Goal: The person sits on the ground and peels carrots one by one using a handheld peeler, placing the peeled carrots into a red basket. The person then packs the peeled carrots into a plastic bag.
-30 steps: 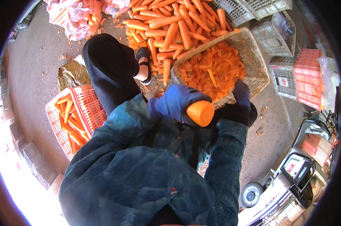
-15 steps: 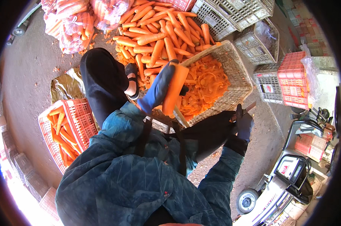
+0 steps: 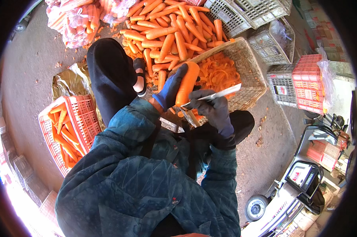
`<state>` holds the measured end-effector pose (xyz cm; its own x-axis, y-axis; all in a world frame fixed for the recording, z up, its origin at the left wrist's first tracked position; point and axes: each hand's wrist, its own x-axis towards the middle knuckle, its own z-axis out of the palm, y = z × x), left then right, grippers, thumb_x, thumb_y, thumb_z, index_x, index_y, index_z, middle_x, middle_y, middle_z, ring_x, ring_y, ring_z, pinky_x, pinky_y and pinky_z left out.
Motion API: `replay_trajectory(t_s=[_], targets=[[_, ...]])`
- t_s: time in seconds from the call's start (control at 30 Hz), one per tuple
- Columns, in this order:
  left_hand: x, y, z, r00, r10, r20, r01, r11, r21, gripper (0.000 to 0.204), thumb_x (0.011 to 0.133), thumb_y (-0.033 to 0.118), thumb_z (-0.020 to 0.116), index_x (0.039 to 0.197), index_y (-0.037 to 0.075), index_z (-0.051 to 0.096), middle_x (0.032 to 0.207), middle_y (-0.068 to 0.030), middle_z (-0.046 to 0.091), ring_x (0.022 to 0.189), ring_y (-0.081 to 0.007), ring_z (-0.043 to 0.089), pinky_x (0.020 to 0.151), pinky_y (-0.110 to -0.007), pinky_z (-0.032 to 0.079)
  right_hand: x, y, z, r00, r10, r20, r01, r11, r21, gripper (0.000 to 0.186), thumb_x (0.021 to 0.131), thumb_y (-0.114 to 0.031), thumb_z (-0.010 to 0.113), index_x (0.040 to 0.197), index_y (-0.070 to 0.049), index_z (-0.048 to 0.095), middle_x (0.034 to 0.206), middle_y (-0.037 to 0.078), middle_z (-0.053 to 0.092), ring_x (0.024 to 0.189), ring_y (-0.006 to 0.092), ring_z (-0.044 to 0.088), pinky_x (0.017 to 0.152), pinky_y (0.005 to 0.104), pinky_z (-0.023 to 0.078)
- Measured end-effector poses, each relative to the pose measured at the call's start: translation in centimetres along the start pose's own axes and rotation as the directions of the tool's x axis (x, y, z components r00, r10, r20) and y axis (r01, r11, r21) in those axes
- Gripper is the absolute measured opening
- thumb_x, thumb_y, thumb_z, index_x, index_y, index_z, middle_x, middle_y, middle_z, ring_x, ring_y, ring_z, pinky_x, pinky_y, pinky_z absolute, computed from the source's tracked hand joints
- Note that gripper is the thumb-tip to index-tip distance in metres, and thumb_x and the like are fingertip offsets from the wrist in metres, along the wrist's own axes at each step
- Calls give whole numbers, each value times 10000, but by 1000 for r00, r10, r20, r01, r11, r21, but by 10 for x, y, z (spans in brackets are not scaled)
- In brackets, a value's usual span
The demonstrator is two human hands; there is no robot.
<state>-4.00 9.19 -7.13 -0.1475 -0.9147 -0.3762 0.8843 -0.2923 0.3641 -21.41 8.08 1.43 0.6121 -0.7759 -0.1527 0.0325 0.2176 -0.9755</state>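
Note:
My left hand [image 3: 171,90], in a blue and dark glove, is closed round a thick orange carrot [image 3: 189,81], held tilted over the near edge of a dirty pale crate [image 3: 254,75]. Close to the carrot's lower end is my right hand [image 3: 216,113], in a dark glove. Its fingers are closed on a flat, pale, blade-like tool [image 3: 229,91]. One end of that tool sticks out to the right; the other lies by the carrot's lower tip, and whether it touches cannot be made out. Orange peelings [image 3: 222,73] lie inside the crate.
A big heap of carrots [image 3: 162,33] lies ahead on the floor, with bagged carrots [image 3: 74,25] to its left. At left stands a red crate [image 3: 83,118] holding carrots. Stacked crates [image 3: 271,43] fill the far right; a wheeled machine [image 3: 293,189] stands at lower right.
My right hand has come in from the right, beside my knee, to the carrot's lower end, bringing the pale tool into plain view. The carrot remains in my left hand, slightly shifted.

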Motion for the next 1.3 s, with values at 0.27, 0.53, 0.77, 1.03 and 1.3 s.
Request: replay_trajectory(t_s=[0.27, 0.53, 0.77, 1.03, 1.3], targets=[[-27, -9, 1, 996, -55, -73, 55, 998, -5, 579, 986, 499, 545, 1330, 33, 534, 1109, -97, 668, 922, -211, 672, 810, -356, 568, 19, -11, -10, 993, -82, -86, 79, 996, -35, 144, 934, -98, 627, 1044, -13, 662, 869, 79, 716, 586, 48, 563, 493, 194, 428], [-5, -12, -27, 996, 57, -71, -53, 997, 60, 538, 1020, 447, 495, 1336, 12, 501, 1259, -115, 590, 1044, -228, 638, 938, -387, 521, 11, 2, 20, 983, 176, -54, -180, 979, -96, 114, 942, -33, 601, 1021, -8, 679, 874, 55, 709, 613, 40, 560, 520, 199, 426], [-6, -18, -27, 997, 51, -66, -37, 980, 197, 560, 1000, 480, 522, 1267, -11, 553, 1153, -114, 643, 1015, -206, 646, 911, -344, 524, 50, 22, -15, 974, 225, -17, -225, 974, -19, 185, 927, -164, 659, 993, 7, 685, 888, 68, 700, 586, 55, 549, 479, 215, 397], [-49, -13, 20, 977, -213, -8, 212, 970, 122, 628, 977, 544, 529, 1305, 8, 536, 1098, -120, 670, 893, -208, 682, 797, -332, 574, 61, 96, -159, 916, -71, -395, -96, 917, -388, 289, 897, -301, 706, 914, -13, 694, 783, 36, 645, 605, 89, 544, 503, 266, 387], [-32, 28, 1, 999, -42, 13, 43, 976, -214, 613, 983, 476, 559, 1370, 3, 508, 1274, -160, 626, 1110, -250, 653, 909, -301, 555, 63, 54, -118, 785, 62, -617, -425, 779, -462, 390, 890, -400, 722, 848, -13, 692, 649, 87, 666, 484, 91, 510, 447, 288, 368]])
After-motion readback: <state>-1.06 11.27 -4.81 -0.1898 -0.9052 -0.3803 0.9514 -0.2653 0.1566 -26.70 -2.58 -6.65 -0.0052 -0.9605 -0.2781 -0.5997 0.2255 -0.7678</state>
